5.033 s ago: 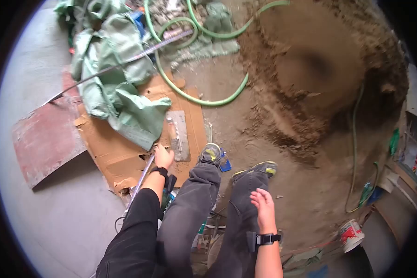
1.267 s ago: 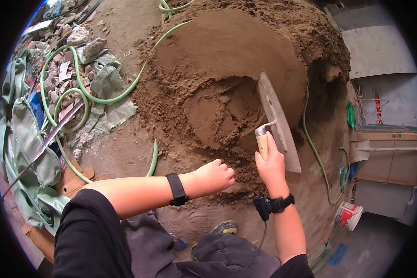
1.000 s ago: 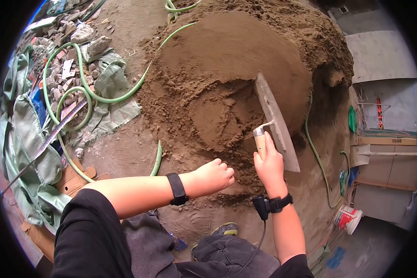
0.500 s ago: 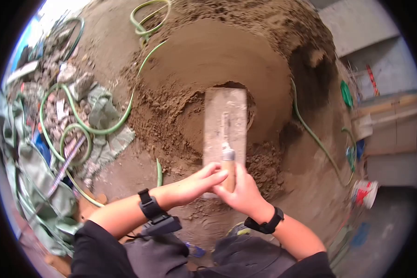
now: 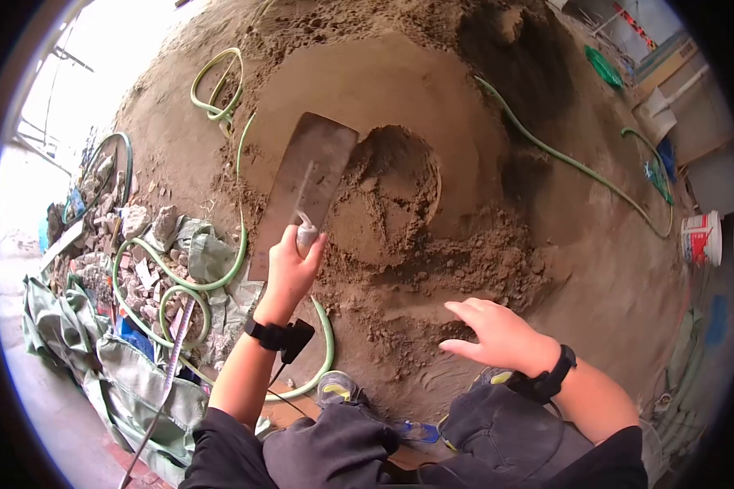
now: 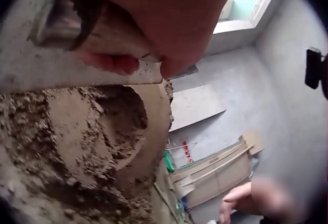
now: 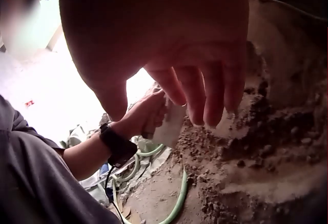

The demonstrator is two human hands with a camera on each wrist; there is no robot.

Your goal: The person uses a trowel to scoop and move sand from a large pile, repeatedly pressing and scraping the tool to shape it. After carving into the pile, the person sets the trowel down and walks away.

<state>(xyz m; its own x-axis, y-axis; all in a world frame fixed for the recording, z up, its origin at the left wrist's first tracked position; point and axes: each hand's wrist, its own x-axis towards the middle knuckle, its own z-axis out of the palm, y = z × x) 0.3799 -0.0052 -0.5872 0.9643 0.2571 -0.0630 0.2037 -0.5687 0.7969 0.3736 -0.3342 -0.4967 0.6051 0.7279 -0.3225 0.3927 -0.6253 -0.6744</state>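
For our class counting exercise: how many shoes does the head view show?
2: left shoe below the left hand; right shoe below the right hand, both partly covered by trousers.

Left of the left hand's fingers [image 5: 316, 248], a pale green flexible hose [image 5: 243, 244] loops over a heap of grey and reddish rubble [image 5: 143, 281]. Farther left and nearer the body lies crumpled grey-green woven sheeting [image 5: 65, 326], crossed by a long thin rod [image 5: 175, 342]. A brown cardboard piece [image 5: 295, 412] lies bodyward of those fingers.

Well right of the right hand's fingers [image 5: 462, 310] stands a white bucket with a red label [image 5: 701, 236]. Beyond them, to the right, are a slender green hose [image 5: 554, 151], a bright green bundle [image 5: 603, 67] and a red-and-black strip [image 5: 634, 26].
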